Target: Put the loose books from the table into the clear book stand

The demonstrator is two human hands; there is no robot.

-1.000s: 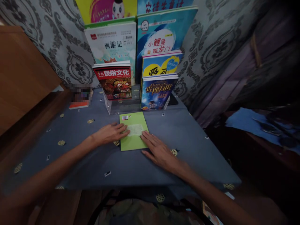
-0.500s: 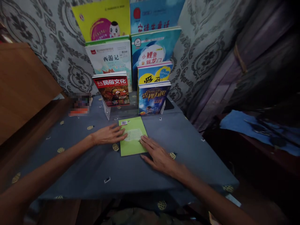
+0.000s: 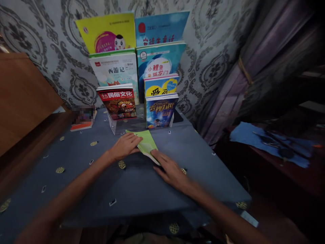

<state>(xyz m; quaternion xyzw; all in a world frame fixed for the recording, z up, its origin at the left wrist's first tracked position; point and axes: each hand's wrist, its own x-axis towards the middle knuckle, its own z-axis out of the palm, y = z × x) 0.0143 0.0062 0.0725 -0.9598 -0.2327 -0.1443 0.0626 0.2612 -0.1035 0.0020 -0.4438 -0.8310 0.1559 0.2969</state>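
Green book is on the table, mid-front, just this side of the clear stand. L hand has its L side in a narrow pinch, fingers over the top, thumb apparently underneath; that side is raised & curled. R hand isn't clamped: fingers lie along the R edge, thumb spread off to the side, near the cloth.

Handling (my guess): light, thin, floppy paperback; cover prob. a bit slick, creases easily. Best hold = L edge w/ thumb under, R fingers steadying the opp. edge; don't squeeze the bend.

Further out: stand holds the red book on L, dark blue book on R, taller ones behind. Small book w/ orange edge lies far L, partly blurred. Blue cloth off R, well apart.
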